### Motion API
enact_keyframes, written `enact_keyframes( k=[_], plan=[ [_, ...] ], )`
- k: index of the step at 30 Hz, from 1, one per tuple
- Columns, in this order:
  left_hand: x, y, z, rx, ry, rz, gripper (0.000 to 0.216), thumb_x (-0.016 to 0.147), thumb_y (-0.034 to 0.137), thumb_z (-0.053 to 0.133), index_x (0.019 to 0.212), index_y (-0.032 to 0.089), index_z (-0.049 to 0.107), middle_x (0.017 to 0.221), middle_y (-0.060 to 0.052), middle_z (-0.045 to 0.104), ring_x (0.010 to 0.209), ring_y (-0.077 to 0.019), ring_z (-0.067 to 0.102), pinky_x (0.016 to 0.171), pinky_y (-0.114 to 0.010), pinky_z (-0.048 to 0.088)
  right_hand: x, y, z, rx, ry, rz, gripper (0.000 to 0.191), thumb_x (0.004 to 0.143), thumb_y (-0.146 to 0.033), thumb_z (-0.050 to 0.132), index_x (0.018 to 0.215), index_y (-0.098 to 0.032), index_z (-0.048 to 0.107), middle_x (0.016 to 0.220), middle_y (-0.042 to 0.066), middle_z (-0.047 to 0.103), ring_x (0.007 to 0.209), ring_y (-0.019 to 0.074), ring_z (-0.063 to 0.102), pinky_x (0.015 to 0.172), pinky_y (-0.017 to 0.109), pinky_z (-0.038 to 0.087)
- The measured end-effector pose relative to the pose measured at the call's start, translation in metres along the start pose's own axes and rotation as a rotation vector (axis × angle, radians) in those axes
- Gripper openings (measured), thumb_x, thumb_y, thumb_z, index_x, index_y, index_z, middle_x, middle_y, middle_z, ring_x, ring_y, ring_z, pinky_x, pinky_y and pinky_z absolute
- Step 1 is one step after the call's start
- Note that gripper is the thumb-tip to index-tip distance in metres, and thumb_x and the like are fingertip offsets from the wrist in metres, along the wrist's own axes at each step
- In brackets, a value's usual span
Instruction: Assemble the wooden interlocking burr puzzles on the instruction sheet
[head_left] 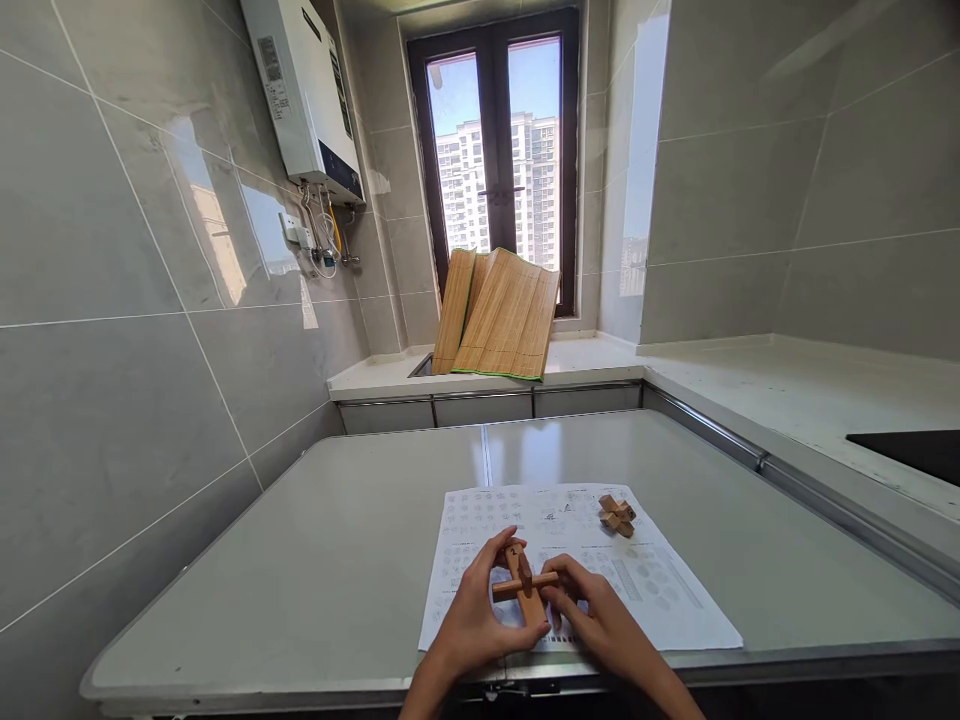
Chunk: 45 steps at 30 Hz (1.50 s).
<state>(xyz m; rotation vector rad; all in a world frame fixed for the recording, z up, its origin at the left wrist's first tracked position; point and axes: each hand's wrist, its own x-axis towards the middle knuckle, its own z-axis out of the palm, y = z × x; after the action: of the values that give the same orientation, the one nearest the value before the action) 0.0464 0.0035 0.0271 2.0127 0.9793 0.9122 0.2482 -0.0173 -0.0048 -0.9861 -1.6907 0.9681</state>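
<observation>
Grey table (315,560) | one sheet (660,590) | one assembled puzzle (616,514) | left hand (472,620), right hand (600,620) clamp crossed wooden pieces (523,585)

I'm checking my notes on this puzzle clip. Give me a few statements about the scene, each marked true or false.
1. Both hands, the left hand and the right hand, hold the crossed wooden puzzle pieces. True.
2. A second wooden puzzle lies on the printed sheet. True.
3. The bamboo mats lie flat on the table. False: they lean against the window.
4. The printed sheet hangs on the wall. False: it lies on the table.
</observation>
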Motion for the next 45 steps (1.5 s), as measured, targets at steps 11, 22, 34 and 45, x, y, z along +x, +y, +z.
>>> enact_keyframes(
  k=[11, 22, 34, 45],
  plan=[
    [0.012, 0.017, 0.004, 0.242, -0.014, 0.211, 0.087, 0.074, 0.012, 0.065, 0.149, 0.033, 0.029, 0.134, -0.007, 0.052, 0.115, -0.025, 0.059, 0.091, -0.041, 0.061, 0.002, 0.008, -0.006, 0.071, 0.2, -0.062, 0.027, 0.094, -0.044, 0.057, 0.113, -0.026, 0.062, 0.123, 0.008, 0.063, 0.115, 0.0277, 0.057, 0.1, 0.041, 0.045],
    [0.026, 0.012, 0.007, 0.479, -0.071, 0.313, 0.1, 0.067, 0.012, 0.069, 0.153, 0.03, 0.021, 0.13, -0.009, 0.06, 0.111, -0.0311, 0.06, 0.096, -0.048, 0.05, 0.0, 0.022, 0.001, -0.071, 0.228, 0.021, 0.041, 0.097, -0.055, 0.044, 0.072, -0.023, 0.046, 0.066, -0.003, 0.047, 0.066, 0.0171, 0.044, 0.065, 0.029, 0.038],
    [0.02, 0.013, 0.018, 0.286, 0.031, 0.198, 0.094, 0.059, 0.036, 0.09, 0.137, 0.031, 0.04, 0.12, -0.006, 0.06, 0.1, -0.0257, 0.062, 0.088, -0.041, 0.053, -0.001, 0.019, -0.008, 0.114, 0.223, 0.034, 0.045, 0.097, -0.06, 0.043, 0.072, -0.023, 0.049, 0.062, -0.004, 0.044, 0.06, 0.0156, 0.043, 0.061, 0.028, 0.038],
    [0.027, 0.011, 0.032, 0.326, 0.103, 0.237, 0.097, 0.054, 0.045, 0.092, 0.135, 0.029, 0.043, 0.121, -0.008, 0.063, 0.098, -0.0286, 0.065, 0.085, -0.043, 0.054, 0.001, 0.023, -0.011, 0.211, 0.213, 0.07, 0.045, 0.095, -0.06, 0.047, 0.071, -0.022, 0.053, 0.063, -0.003, 0.049, 0.061, 0.0162, 0.047, 0.063, 0.028, 0.041]
  ],
)
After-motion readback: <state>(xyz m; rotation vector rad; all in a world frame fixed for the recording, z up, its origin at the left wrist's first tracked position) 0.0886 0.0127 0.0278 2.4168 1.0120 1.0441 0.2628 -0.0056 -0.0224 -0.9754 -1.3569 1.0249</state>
